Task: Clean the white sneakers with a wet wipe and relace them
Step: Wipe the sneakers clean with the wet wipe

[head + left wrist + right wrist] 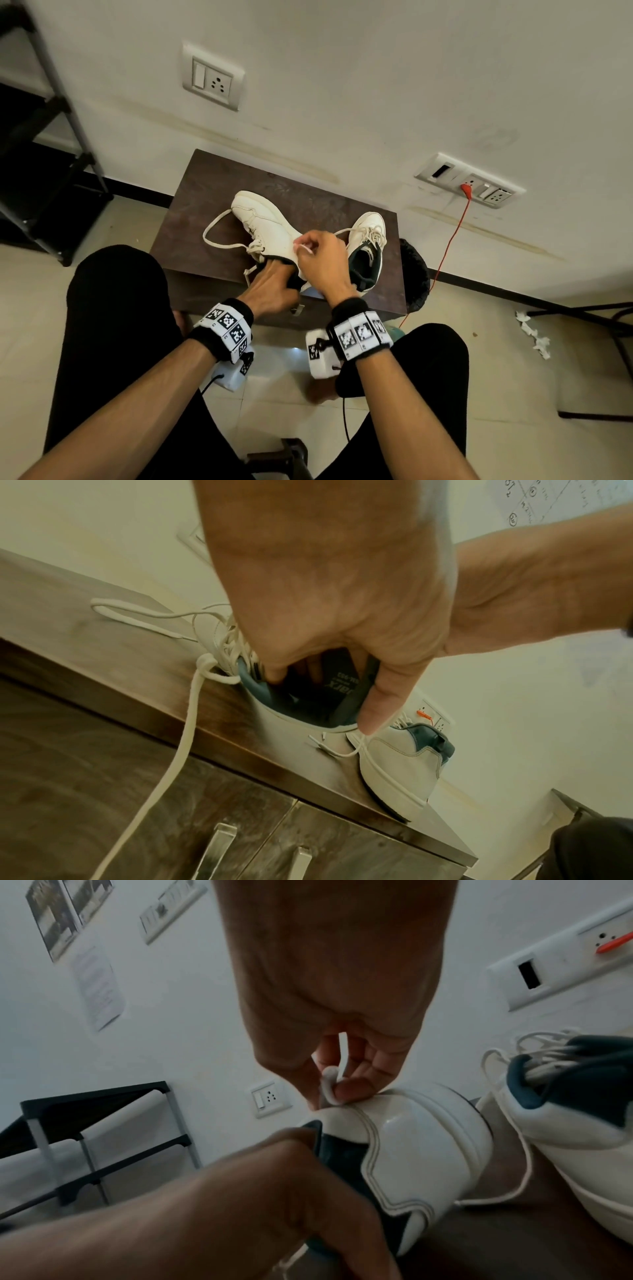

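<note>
Left hand (270,291) grips the light, stiff-walled near sneaker (263,226) inside its collar on the table (191,205); right hand (320,257) pinches the limp wet wipe (329,1085) against its heel side.

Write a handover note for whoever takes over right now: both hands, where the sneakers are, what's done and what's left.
Left hand: fingers inside the near sneaker, holding it by the collar on the cabinet top.
Right hand: pinches a small wet wipe against that sneaker's side.
Second sneaker stands beside it, laced.
Done: cannot tell how much is wiped.
Left: finish wiping; near sneaker's lace trails loose, relace.
</note>
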A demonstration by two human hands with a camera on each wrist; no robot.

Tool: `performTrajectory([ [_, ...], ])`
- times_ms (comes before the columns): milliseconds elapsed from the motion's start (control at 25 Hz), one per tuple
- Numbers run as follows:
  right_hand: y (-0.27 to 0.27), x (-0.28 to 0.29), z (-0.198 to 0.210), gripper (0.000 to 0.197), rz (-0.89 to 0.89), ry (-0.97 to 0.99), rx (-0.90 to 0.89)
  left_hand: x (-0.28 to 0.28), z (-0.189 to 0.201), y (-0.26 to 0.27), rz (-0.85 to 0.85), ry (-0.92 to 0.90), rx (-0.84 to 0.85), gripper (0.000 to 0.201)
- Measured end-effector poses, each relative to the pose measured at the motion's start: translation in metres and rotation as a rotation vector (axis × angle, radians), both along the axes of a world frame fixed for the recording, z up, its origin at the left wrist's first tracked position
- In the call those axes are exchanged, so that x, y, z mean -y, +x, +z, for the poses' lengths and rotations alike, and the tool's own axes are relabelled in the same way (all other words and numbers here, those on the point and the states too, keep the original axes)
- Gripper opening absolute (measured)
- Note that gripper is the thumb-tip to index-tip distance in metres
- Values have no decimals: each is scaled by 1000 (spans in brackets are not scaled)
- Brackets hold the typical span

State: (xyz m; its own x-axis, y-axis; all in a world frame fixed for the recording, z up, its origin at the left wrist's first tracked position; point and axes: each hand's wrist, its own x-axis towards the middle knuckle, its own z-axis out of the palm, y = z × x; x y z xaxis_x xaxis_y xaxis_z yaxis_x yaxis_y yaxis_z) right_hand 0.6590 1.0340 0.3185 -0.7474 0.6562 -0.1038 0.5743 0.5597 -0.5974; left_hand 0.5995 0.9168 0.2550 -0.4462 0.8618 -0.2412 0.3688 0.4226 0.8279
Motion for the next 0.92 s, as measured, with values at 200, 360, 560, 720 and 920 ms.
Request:
performTrajectory([
  [200, 46, 19, -11, 9, 42, -125, -163, -1, -1, -1, 36, 22, 73, 11],
  [360, 64, 8, -4, 7, 26, -324, -191, 2, 7, -8, 83, 17, 79, 20],
  [560, 33, -23, 22, 8, -3, -265, -314, 13, 15, -28, 122, 96, 68, 41],
  [720, -59, -41, 19, 6, 117, -78, -179, 30, 10, -30, 78, -45, 19, 30],
  [920, -131, -42, -14, 10, 267, 53, 57, 34, 7, -38, 10, -143, 43, 26],
])
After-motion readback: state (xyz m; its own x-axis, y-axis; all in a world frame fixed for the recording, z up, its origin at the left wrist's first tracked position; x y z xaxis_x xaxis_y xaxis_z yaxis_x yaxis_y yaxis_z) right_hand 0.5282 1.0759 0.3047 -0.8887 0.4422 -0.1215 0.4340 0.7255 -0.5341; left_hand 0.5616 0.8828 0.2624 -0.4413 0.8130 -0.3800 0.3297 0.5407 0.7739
